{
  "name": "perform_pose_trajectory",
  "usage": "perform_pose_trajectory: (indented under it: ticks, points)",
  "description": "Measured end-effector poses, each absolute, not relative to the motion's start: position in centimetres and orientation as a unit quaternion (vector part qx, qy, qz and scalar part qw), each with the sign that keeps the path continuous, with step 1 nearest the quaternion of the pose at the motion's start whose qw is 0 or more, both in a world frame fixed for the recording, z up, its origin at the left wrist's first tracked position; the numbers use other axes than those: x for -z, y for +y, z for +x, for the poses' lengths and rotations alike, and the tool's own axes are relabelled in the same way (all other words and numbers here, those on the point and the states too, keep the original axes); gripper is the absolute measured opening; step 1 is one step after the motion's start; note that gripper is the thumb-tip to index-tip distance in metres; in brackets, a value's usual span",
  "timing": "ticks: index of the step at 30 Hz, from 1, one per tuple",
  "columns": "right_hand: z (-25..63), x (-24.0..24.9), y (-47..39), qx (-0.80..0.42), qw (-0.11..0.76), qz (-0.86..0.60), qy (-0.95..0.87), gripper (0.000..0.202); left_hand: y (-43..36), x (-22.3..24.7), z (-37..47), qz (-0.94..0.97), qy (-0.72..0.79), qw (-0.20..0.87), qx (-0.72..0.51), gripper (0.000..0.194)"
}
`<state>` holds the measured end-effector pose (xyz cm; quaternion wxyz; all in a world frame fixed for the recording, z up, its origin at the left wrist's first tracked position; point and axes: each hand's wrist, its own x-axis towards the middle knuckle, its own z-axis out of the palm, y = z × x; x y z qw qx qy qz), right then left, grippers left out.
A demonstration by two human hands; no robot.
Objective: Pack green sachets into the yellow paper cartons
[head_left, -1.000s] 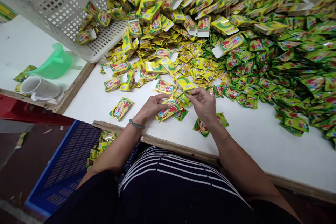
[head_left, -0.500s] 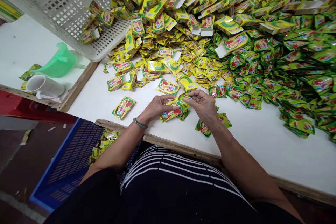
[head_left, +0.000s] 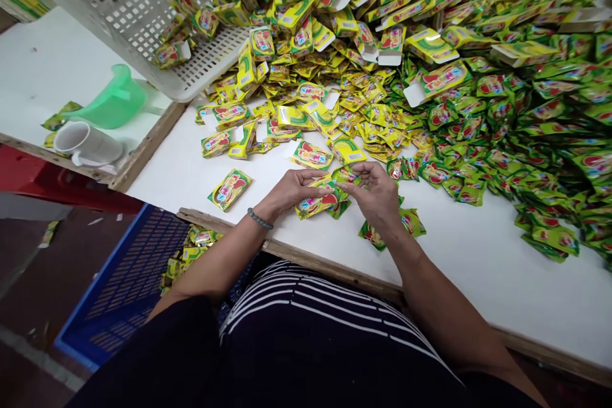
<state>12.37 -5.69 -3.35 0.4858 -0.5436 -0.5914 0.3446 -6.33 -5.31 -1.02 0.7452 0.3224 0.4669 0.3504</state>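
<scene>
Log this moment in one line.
left hand: holding yellow box; right hand: pinching green packet at box's end; nearby: packet heap, loose boxes

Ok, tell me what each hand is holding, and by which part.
Left hand: a box, thumb on its printed face, fingers at its far edge. Right hand: a green packet, pinched at its right end.

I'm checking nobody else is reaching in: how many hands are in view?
2: the left hand, holding a yellow box, and the right hand beside it, holding a green packet. No other hand shows.
</scene>
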Motion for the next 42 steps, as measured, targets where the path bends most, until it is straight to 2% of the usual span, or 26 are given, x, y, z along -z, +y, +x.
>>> perform_pose_trajectory:
  ticks: [5, 9, 12, 16, 20, 22, 28, 34, 38, 42]
  points:
    - [11.0, 3.2, -6.0, -0.344, 0.508, -0.58, -0.536, 0.028, -5.4, 1.0, -6.1, 0.324, 0.452, 0.75, -0.359, 0.063]
    - [11.1, 2.6, -6.3, -0.387, 0.481, -0.567, -0.546, 0.024, -5.4, 1.3, -6.0, 0.317, 0.452, 0.753, -0.358, 0.063]
    - [11.4, 2.1, -6.6, -0.365, 0.46, -0.55, -0.594, 0.02, -5.3, 1.5, -6.0, 0.323, 0.444, 0.75, -0.369, 0.065]
    - [11.1, 1.7, -6.9, -0.408, 0.43, -0.505, -0.628, 0.028, -5.3, 1.5, -6.0, 0.315, 0.44, 0.748, -0.385, 0.063]
    - [10.9, 1.4, -6.8, -0.407, 0.515, -0.501, -0.564, 0.034, -5.5, 1.1, -6.0, 0.311, 0.453, 0.737, -0.393, 0.066]
    - [11.0, 1.3, -6.6, -0.375, 0.523, -0.503, -0.577, 0.034, -5.5, 1.0, -6.0, 0.331, 0.462, 0.72, -0.399, 0.068]
    - [11.7, 1.6, -5.9, -0.267, 0.481, -0.529, -0.646, 0.022, -5.5, 1.4, -6.3, 0.425, 0.487, 0.652, -0.397, 0.065]
    - [12.6, 2.5, -5.7, -0.345, 0.374, -0.528, -0.68, 0.013, -5.5, 1.5, -6.6, 0.503, 0.53, 0.584, -0.356, 0.056]
    - [13.3, 3.0, -5.3, -0.283, 0.379, -0.543, -0.694, 0.003, -5.5, 1.4, -6.4, 0.51, 0.524, 0.59, -0.343, 0.055]
    - [13.2, 3.1, -5.1, -0.297, 0.395, -0.561, -0.664, 0.011, -5.6, 1.5, -6.1, 0.486, 0.518, 0.611, -0.348, 0.057]
